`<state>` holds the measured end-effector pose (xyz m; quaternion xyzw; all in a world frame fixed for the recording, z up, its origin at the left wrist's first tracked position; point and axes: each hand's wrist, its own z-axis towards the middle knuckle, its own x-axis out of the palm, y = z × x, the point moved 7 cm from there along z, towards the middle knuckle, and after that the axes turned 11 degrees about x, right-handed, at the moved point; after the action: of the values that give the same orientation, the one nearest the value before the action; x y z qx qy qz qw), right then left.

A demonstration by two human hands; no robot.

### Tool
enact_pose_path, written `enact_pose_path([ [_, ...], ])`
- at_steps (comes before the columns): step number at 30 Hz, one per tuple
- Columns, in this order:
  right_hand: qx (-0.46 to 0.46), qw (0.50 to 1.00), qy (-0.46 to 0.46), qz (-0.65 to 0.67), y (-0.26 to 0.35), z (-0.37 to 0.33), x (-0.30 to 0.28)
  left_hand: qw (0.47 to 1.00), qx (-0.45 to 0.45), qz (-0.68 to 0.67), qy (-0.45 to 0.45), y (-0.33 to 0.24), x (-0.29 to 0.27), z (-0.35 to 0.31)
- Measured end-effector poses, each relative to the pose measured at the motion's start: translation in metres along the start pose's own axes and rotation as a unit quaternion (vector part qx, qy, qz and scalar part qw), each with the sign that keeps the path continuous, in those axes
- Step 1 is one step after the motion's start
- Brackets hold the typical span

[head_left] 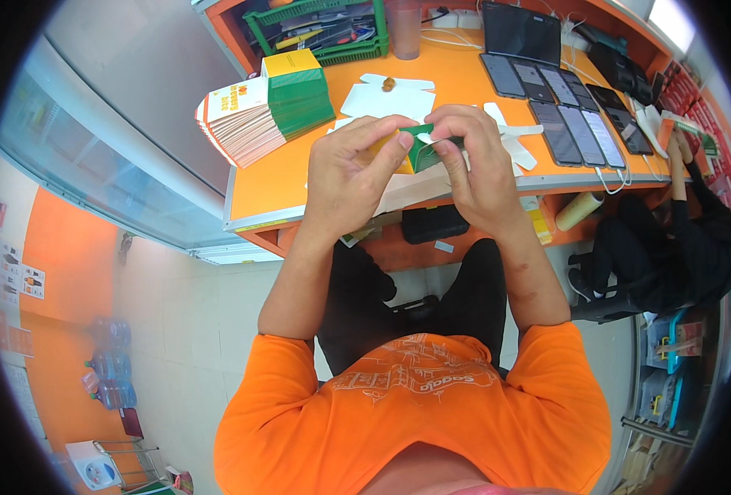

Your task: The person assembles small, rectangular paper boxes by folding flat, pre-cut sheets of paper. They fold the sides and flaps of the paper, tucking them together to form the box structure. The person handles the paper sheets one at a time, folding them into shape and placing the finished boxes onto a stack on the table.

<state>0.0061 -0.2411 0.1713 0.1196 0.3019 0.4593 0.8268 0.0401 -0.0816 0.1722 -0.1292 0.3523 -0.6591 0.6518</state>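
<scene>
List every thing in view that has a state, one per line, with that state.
small green and yellow carton: partly folded, held in both hands above the desk edge
left hand: closed on the carton
right hand: fingers pinching the carton
stack of flat cartons: unfolded, fanned, lying on the desk
white card blanks: flat, on the desk
phones: laid in rows, screens dark
tablet: propped up, screen dark
green basket: filled with items

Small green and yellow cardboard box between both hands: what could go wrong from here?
1. Both hands, left hand and right hand, pinch the small green and yellow cardboard box in mid-air at the orange desk edge; a slip could drop it to the floor.
2. Hard pinching might crease its thin flaps.
3. The fanned stack of flat green cartons leans near the desk's left edge and could slide if bumped.
</scene>
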Motion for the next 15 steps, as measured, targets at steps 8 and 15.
enact_pose_path([
  [8,0.014,1.0,0.006,-0.009,0.004,0.003,-0.002,0.999,0.028,-0.027,0.002,-0.004,0.0,0.001],
  [15,0.174,0.958,0.136,0.181,0.0,0.019,-0.006,0.993,0.078,0.027,0.089,-0.019,-0.005,0.011],
])
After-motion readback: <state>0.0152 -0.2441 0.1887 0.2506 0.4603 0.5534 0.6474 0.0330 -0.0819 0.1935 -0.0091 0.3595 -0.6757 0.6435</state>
